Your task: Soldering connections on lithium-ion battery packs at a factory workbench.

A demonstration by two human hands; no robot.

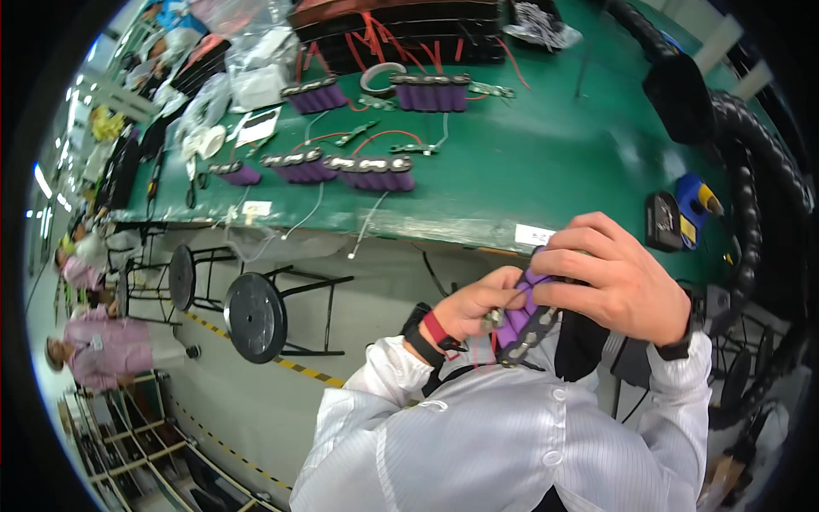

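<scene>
Together, two hands hold a tilted purple battery pack (513,325) between their fingers, at the near edge of a green bench (546,162). The left hand (472,309) has its fingers clamped on the pack's left side; the right hand (616,277) curls its fingers over the upper end. Beyond the left fingers sit five similar packs (375,177); right of the right fingers, a blue-and-yellow tool (693,205).

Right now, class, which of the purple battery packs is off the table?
The battery pack held between the left hand and right hand; the others rest on the green table.
</scene>
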